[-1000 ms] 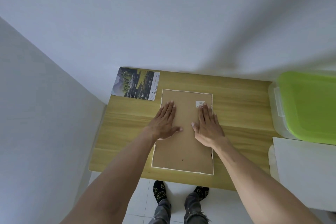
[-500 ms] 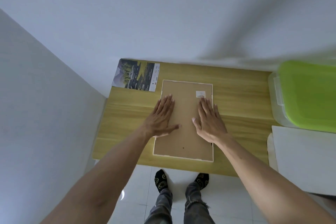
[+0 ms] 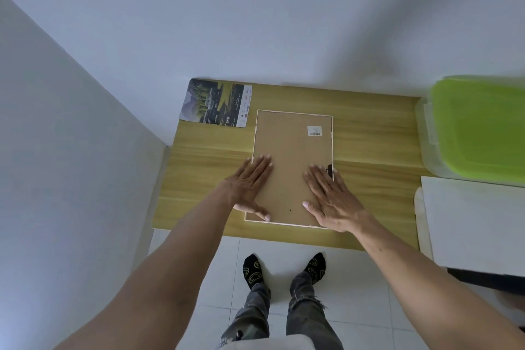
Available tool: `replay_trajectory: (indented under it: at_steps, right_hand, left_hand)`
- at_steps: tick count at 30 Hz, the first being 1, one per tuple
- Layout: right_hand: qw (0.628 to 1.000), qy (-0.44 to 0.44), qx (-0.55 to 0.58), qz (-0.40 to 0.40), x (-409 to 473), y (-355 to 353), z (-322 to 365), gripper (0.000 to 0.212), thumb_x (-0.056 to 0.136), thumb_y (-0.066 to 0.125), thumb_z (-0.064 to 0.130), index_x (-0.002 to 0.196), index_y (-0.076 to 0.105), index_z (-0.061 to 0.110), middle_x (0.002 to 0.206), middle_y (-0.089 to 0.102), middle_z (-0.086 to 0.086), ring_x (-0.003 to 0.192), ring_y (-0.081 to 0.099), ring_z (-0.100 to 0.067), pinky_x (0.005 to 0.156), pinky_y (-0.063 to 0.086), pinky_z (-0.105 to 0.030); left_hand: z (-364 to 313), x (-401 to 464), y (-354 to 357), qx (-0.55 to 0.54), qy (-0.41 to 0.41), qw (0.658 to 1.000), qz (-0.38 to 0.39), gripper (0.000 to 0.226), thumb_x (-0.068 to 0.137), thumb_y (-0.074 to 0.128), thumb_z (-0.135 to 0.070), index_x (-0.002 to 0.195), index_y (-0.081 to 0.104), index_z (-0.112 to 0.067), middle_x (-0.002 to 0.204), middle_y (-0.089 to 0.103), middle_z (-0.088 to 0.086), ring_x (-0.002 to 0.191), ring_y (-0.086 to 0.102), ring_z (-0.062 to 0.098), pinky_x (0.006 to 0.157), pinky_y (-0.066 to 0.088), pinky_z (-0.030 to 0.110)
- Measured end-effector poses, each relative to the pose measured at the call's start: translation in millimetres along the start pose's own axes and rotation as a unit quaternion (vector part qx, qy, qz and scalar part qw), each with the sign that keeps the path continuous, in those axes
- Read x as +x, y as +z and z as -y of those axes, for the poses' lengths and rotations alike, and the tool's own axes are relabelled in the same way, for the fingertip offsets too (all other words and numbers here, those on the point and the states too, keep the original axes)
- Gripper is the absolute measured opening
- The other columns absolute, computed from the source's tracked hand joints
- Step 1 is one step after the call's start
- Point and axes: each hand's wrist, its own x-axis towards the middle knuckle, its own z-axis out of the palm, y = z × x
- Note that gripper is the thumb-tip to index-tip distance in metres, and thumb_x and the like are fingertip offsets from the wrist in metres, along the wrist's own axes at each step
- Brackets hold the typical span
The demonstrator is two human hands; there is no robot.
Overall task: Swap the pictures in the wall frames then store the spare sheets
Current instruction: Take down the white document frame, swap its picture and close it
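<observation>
Your left hand (image 3: 250, 187) and right hand (image 3: 331, 196) lie flat, fingers straight, gripping nothing, on the face-down frame (image 3: 292, 150) mid-tabletop (image 3: 369, 150). Its long axis runs 12 to 6 (clips judged next); the picture sheet (image 3: 216, 102) lies at 11.

Bare tabletop (image 3: 375, 156) right of frame (image 3: 292, 150)
</observation>
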Motion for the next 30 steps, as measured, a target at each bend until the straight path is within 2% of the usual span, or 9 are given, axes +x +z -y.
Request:
replay_trajectory:
  at_steps: [3, 7, 12, 15, 17, 19, 22, 25, 30]
  right_hand:
    - [0.998, 0.032, 0.052, -0.01, -4, -8, 5, 0.071, 0.101, 0.015, 0.058, 0.156, -0.015, 0.024, 0.16, -0.031, -0.001, 0.146, -0.031, -0.016, 0.12, -0.018, -0.041]
    - [0.96, 0.183, 0.176, -0.115, -6, -16, 13, 0.063, 0.104, 0.034, 0.037, 0.158, 0.013, 0.01, 0.166, 0.006, -0.008, 0.153, 0.004, -0.022, 0.124, 0.006, -0.038]
    - [0.91, 0.292, 0.279, -0.097, 0, -41, 28, 0.056, 0.098, 0.046, 0.026, 0.15, 0.033, 0.01, 0.15, 0.04, -0.009, 0.138, 0.035, -0.028, 0.108, 0.035, -0.038]
    - [0.85, 0.338, 0.394, -0.087, 9, -52, 28, 0.043, 0.081, 0.045, 0.027, 0.12, 0.055, 0.012, 0.123, 0.06, -0.011, 0.109, 0.056, -0.027, 0.086, 0.046, -0.036]
    - [0.806, 0.359, 0.459, -0.103, 8, -63, 29, 0.028, 0.076, 0.042, 0.024, 0.098, 0.051, 0.008, 0.095, 0.059, -0.002, 0.082, 0.055, -0.025, 0.066, 0.041, -0.031]
    - [0.771, 0.367, 0.502, -0.134, 1, -77, 32, 0.027, 0.081, 0.046, 0.016, 0.101, 0.055, 0.002, 0.099, 0.064, -0.015, 0.089, 0.059, -0.038, 0.066, 0.047, -0.037]
    - [0.74, 0.374, 0.533, -0.169, -6, -97, 32, 0.019, 0.087, 0.051, 0.012, 0.102, 0.059, 0.004, 0.111, 0.066, -0.011, 0.105, 0.06, -0.033, 0.09, 0.051, -0.045]
    - [0.738, 0.355, 0.545, -0.18, -9, -117, 29, 0.02, 0.089, 0.053, 0.016, 0.104, 0.063, 0.024, 0.116, 0.065, -0.001, 0.091, 0.057, -0.019, 0.083, 0.05, -0.04]
    - [0.784, 0.31, 0.497, -0.204, -8, -167, 36, 0.031, 0.091, 0.052, 0.016, 0.119, 0.063, 0.013, 0.121, 0.065, -0.004, 0.099, 0.062, -0.021, 0.088, 0.052, -0.04]
  left_hand:
    - [-11, -4, -8, -0.062, -0.018, 0.998, -0.017, 0.132, 0.07, 0.043, -0.089, 0.146, -0.032, -0.012, 0.149, -0.045, 0.005, 0.136, -0.043, 0.021, 0.116, -0.023, 0.042]
    - [-24, -7, -14, -0.232, -0.126, 0.955, -0.136, 0.115, 0.082, 0.056, -0.068, 0.154, -0.013, -0.01, 0.161, -0.019, 0.009, 0.148, -0.019, 0.031, 0.122, -0.004, 0.042]
    - [-39, 9, -32, -0.446, -0.284, 0.817, -0.228, 0.071, 0.079, 0.071, -0.038, 0.136, 0.041, -0.008, 0.131, 0.051, 0.013, 0.128, 0.04, 0.035, 0.102, 0.039, 0.042]
    - [-35, 8, -44, -0.585, -0.331, 0.7, -0.242, 0.068, 0.077, 0.075, -0.022, 0.137, 0.045, -0.01, 0.126, 0.057, 0.009, 0.118, 0.054, 0.031, 0.086, 0.045, 0.032]
    - [-27, 5, -48, -0.628, -0.346, 0.653, -0.244, 0.075, 0.075, 0.077, -0.013, 0.142, 0.043, -0.009, 0.125, 0.058, 0.006, 0.115, 0.056, 0.027, 0.088, 0.046, 0.032]
    - [-19, 4, -50, -0.656, -0.347, 0.62, -0.254, 0.073, 0.069, 0.079, -0.008, 0.136, 0.052, -0.008, 0.114, 0.062, 0.004, 0.107, 0.06, 0.025, 0.092, 0.051, 0.037]
    - [-5, -5, -62, -0.707, -0.297, 0.595, -0.241, 0.059, 0.062, 0.08, -0.002, 0.119, 0.066, -0.004, 0.094, 0.069, 0.004, 0.085, 0.067, 0.021, 0.081, 0.056, 0.036]
    - [-1, -25, -93, -0.733, -0.235, 0.592, -0.238, 0.039, 0.069, 0.077, 0.007, 0.105, 0.069, -0.005, 0.079, 0.07, 0.003, 0.067, 0.069, 0.013, 0.07, 0.056, 0.027]
    - [-1, -39, -143, -0.728, -0.205, 0.581, -0.302, 0.043, 0.064, 0.079, 0.006, 0.107, 0.072, 0.0, 0.093, 0.073, 0.008, 0.089, 0.071, 0.021, 0.084, 0.057, 0.032]
